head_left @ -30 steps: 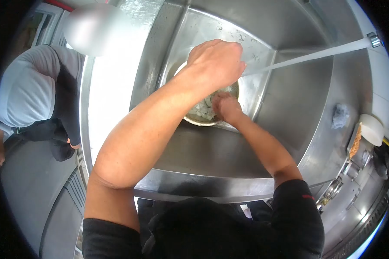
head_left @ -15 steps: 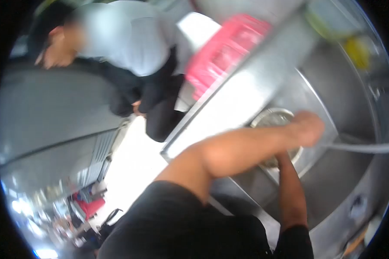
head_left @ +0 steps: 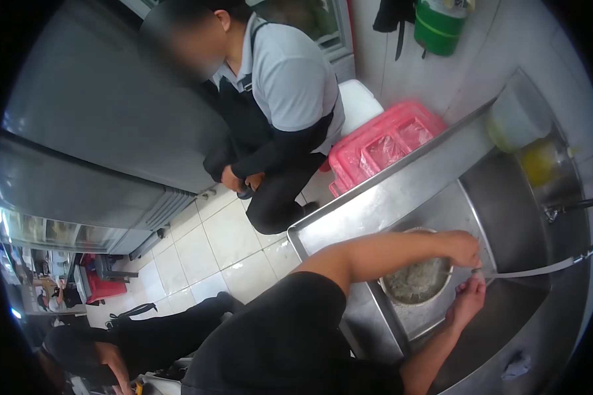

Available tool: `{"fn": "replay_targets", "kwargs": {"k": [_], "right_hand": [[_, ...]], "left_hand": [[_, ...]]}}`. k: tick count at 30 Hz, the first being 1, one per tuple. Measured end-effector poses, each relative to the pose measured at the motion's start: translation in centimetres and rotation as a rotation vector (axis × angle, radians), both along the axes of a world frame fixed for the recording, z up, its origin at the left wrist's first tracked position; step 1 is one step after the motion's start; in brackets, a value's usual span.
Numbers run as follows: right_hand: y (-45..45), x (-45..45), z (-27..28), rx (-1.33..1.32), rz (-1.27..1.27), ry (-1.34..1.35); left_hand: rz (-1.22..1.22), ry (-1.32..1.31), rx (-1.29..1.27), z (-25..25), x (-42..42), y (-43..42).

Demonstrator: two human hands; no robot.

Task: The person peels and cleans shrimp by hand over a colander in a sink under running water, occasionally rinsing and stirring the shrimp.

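Observation:
My left hand (head_left: 464, 249) is closed, fingers pinched together, at the edge of a round pale-rimmed bowl (head_left: 391, 295) in the metal sink. My right hand (head_left: 468, 297) faces it from below with fingers curled in. A small greyish thing (head_left: 478, 271) shows between the fingertips of both hands, too small to name. In the bowl lies a pale, translucent, clumped mass (head_left: 416, 279) in what looks like liquid. Beside the fingertips ends a whitish hose (head_left: 540, 270); whether the hands touch it I cannot tell.
A metal ledge (head_left: 362, 222) borders the sink. Beyond it stand a pink plastic crate (head_left: 356, 164) and a crouching person (head_left: 296, 92). A clear tub (head_left: 520, 115) and something yellow (head_left: 539, 163) sit by the tap. Another person (head_left: 158, 342) is at lower left.
My right hand has come up out of the bowl to its edge, and my left hand has met it there. The head view has shifted and become sharper.

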State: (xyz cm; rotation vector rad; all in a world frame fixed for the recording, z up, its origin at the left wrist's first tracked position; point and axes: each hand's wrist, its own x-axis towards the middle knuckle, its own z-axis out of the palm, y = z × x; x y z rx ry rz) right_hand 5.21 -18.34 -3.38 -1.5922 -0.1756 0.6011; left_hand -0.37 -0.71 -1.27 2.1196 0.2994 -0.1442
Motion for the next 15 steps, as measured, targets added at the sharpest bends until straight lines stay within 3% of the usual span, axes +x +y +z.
{"fn": "replay_targets", "kwargs": {"k": [3, 6, 10, 15], "right_hand": [[-0.2, 0.3, 0.3, -0.068, 0.091, -0.143], [0.1, 0.2, 0.4, -0.06, 0.118, -0.244], [0.8, -0.3, 0.2, 0.037, 0.161, -0.376], [0.5, 0.3, 0.9, -0.224, 0.279, -0.686]], "left_hand": [[-0.025, 0.023, -0.09, -0.5, 0.2, -2.1], [0.27, -0.148, -0.062, 0.2, -0.6, -4.4], [0.422, -0.173, -0.245, 2.0, -1.9, -5.0], [0.522, -0.249, -0.487, 0.3, -2.7, -5.3]]}}
